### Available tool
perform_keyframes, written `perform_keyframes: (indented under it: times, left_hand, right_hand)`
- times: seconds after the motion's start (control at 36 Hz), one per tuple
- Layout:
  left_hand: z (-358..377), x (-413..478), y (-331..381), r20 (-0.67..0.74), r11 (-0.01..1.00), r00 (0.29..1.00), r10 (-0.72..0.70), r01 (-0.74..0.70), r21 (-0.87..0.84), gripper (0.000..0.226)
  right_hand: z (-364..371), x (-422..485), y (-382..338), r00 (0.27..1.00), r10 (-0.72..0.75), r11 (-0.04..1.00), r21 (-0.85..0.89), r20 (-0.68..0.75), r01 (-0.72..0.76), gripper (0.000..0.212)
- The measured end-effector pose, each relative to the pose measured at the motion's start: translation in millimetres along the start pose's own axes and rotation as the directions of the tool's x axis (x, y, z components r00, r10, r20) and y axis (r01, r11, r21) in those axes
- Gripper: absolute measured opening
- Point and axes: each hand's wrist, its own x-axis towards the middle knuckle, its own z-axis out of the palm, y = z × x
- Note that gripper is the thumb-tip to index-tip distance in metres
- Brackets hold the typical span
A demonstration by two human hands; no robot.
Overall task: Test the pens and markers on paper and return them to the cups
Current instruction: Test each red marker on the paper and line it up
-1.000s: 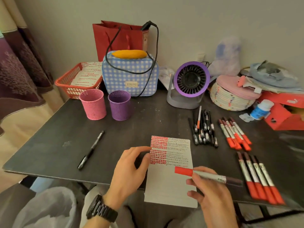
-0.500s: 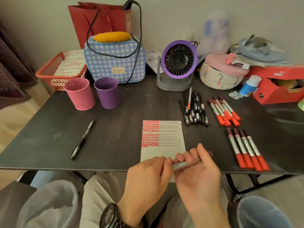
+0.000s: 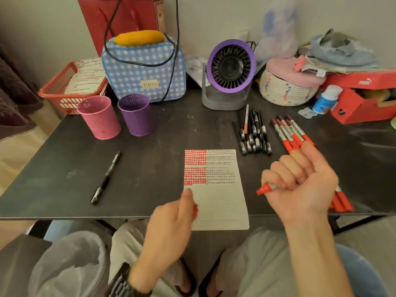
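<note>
The uncapped red felt-tip marker [image 3: 266, 188] lay crosswise in my right hand [image 3: 300, 185], fist closed round its barrel, tip aimed left at the lined white paper sheet [image 3: 222, 206] just beside it at the black table's [image 3: 150, 168] near edge. My left hand [image 3: 171, 228] pinched the small red cap [image 3: 195, 211] over the sheet's left margin.

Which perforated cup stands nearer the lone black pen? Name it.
The pink perforated cup: it stands left of the purple perforated cup, on the side of the lone black pen.
</note>
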Motion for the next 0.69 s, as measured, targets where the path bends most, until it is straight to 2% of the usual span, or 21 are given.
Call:
perform_keyframes:
  times: [0.08, 0.14, 0.25, 0.28, 0.39, 0.5, 0.56, 0.64, 0.69]
  left_hand:
    - [-13.9, 20.7, -9.4, -0.051, 0.991, 0.999, 0.014, -0.021, -0.135, 0.066]
    - [-21.4, 40.2, -16.7, -0.036, 0.988, 0.996, 0.076, -0.08, -0.133, 0.06]
    - [-24.6, 71.5, -32.2, 0.091, 0.984, 0.984, 0.156, -0.163, 0.076, 0.036]
    - [-23.6, 75.5, -35.0, 0.129, 0.975, 0.976, 0.174, -0.189, 0.116, 0.036]
    - [-17.0, 78.2, -45.0, 0.241, 0.934, 0.951, 0.194, -0.254, 0.251, 0.05]
    - [-7.3, 69.6, -50.3, 0.223, 0.895, 0.952, 0.208, -0.278, 0.35, 0.064]
    - [-2.9, 64.4, -51.5, 0.212, 0.886, 0.954, 0.212, -0.279, 0.37, 0.075]
    - [-1.6, 61.0, -52.2, 0.203, 0.882, 0.957, 0.207, -0.273, 0.384, 0.074]
    - [-1.7, 60.8, -52.7, 0.209, 0.887, 0.957, 0.202, -0.269, 0.375, 0.073]
  right_hand:
    - [-9.5, 7.5, 9.9, 0.998, 0.061, 0.998, 0.023, -0.024, -0.06, 0.052]
    - [-18.2, 9.1, 18.7, 0.991, 0.105, 0.994, 0.01, -0.083, -0.105, 0.045]
    - [-32.7, 6.8, 26.7, 0.976, 0.15, 0.98, -0.109, -0.157, -0.168, 0.034]
    - [-35.4, 5.7, 27.7, 0.971, 0.162, 0.976, -0.12, -0.176, -0.184, 0.035]
    - [-44.9, -0.3, 29.6, 0.963, 0.201, 0.962, -0.148, -0.18, -0.229, 0.055]
    - [-45.0, 0.0, 33.2, 0.953, 0.213, 0.913, -0.304, -0.215, -0.272, 0.067]
    - [-41.6, 2.8, 37.0, 0.954, 0.176, 0.878, -0.401, -0.241, -0.263, 0.056]
    - [-35.2, 6.7, 45.9, 0.981, 0.101, 0.823, -0.539, -0.167, -0.177, 0.027]
    - [-30.0, 11.0, 52.6, 0.991, 0.078, 0.764, -0.633, -0.109, -0.129, 0.024]
